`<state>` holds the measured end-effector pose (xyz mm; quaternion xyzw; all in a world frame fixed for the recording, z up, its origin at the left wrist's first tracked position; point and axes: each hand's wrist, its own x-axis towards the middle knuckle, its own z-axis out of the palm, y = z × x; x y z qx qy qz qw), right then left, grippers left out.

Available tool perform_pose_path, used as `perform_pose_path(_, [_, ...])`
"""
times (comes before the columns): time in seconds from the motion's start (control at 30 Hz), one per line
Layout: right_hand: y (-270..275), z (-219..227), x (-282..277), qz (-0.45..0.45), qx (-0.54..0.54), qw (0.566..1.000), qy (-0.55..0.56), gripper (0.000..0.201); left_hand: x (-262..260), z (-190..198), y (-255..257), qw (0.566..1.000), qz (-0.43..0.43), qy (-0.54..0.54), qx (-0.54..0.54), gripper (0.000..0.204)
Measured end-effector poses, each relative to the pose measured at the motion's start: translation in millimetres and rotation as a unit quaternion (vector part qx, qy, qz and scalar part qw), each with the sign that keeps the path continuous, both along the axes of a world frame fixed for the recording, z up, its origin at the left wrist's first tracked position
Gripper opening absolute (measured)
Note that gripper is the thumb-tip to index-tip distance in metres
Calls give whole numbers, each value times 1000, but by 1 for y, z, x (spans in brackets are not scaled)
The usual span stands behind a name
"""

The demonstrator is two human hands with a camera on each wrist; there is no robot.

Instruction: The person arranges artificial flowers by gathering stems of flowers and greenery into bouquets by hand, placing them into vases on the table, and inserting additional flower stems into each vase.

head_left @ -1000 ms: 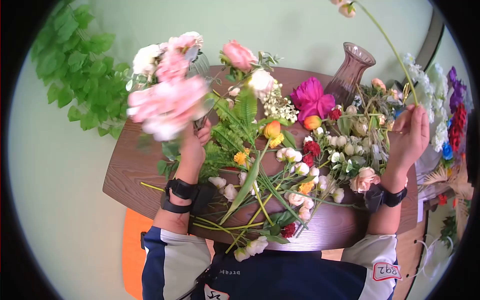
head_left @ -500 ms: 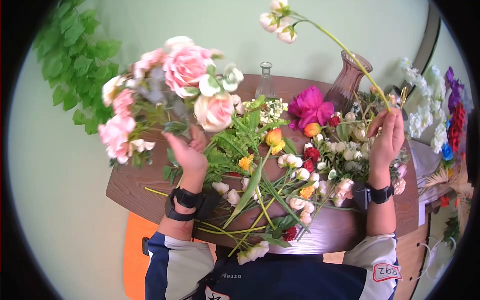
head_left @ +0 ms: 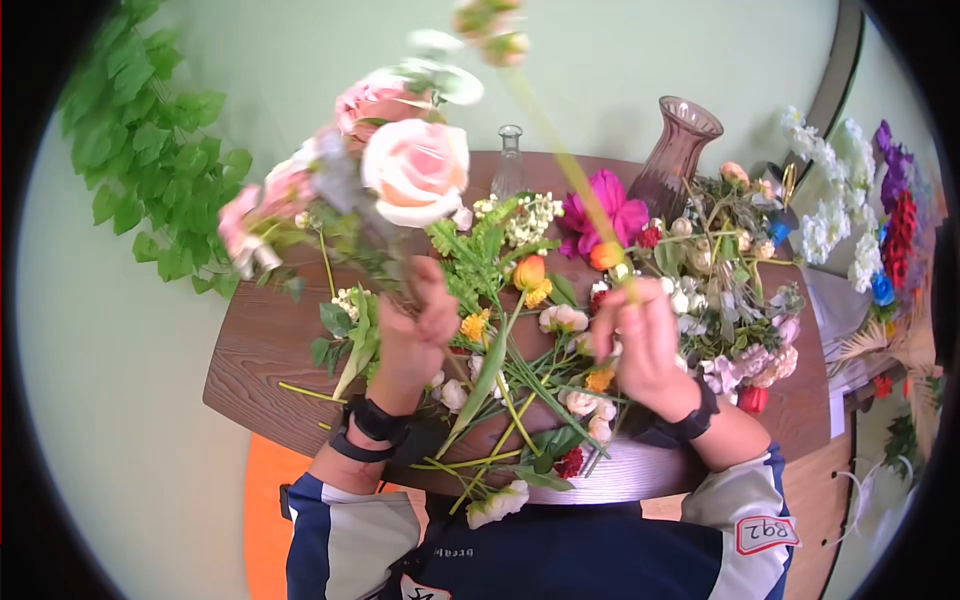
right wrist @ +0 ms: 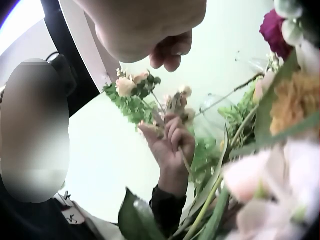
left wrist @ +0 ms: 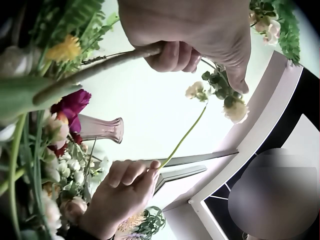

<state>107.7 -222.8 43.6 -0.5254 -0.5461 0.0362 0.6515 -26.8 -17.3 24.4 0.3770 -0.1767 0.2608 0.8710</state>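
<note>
My left hand (head_left: 415,325) grips the stems of a bunch of pink and cream roses (head_left: 418,172), held up over the left side of the table. In the left wrist view a brown stem (left wrist: 95,71) sticks out below the curled fingers. My right hand (head_left: 645,345) is over the middle of the table, pinching a green stem (head_left: 565,165) between thumb and fingers. Pale buds (head_left: 490,35) at its top blur in the head view. That stem (left wrist: 186,136) leans toward the bunch in the left wrist view. Loose flowers and leaves lie below both hands.
A purple ribbed glass vase (head_left: 675,150) and a clear glass bottle (head_left: 509,165) stand at the table's back. A magenta peony (head_left: 605,212), fern leaves (head_left: 465,265) and several white blooms cover the wooden table (head_left: 270,350). Green vines (head_left: 150,120) hang at left.
My right hand has come from the right side to the middle, bringing the budded stem along. My left hand has turned the rose bunch and shifted slightly right and toward the body.
</note>
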Motion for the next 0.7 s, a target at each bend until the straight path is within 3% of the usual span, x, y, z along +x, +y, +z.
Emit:
perform_pose_path(0.03, [1,-6,-5,21,-35,998,-57,15,1,-2,-11,1000,-3,4,-3,26])
perform_pose_path(0.1, [1,-11,-19,20,-164,978,-126,12,3,-1,-30,982,54,104,149,30])
perform_pose_path(0.23, [6,-19,-23,45,-256,933,-248,13,-3,7,-32,980,29,146,130,39])
perform_pose_path(0.33, [8,-21,-20,59,-305,923,-227,20,-1,6,-22,983,57,97,149,42])
perform_pose_path(0.37, [10,-26,-20,60,-307,923,-226,20,2,9,-26,970,112,160,143,61])
perform_pose_path(0.4, [12,-32,-19,80,-322,924,-192,24,2,4,-26,970,111,160,143,61])
perform_pose_path(0.5, [14,-36,-17,90,-360,914,-166,31,6,-5,-24,976,50,123,171,43])
perform_pose_path(0.6, [14,-40,-15,66,-389,899,-189,33,8,-14,-34,963,76,81,244,29])
perform_pose_path(0.63, [15,-40,-16,54,-394,895,-204,33,3,-6,-42,971,65,111,203,18])
perform_pose_path(0.7, [15,-35,-16,46,-385,899,-202,32,0,-4,-37,976,56,145,155,17])
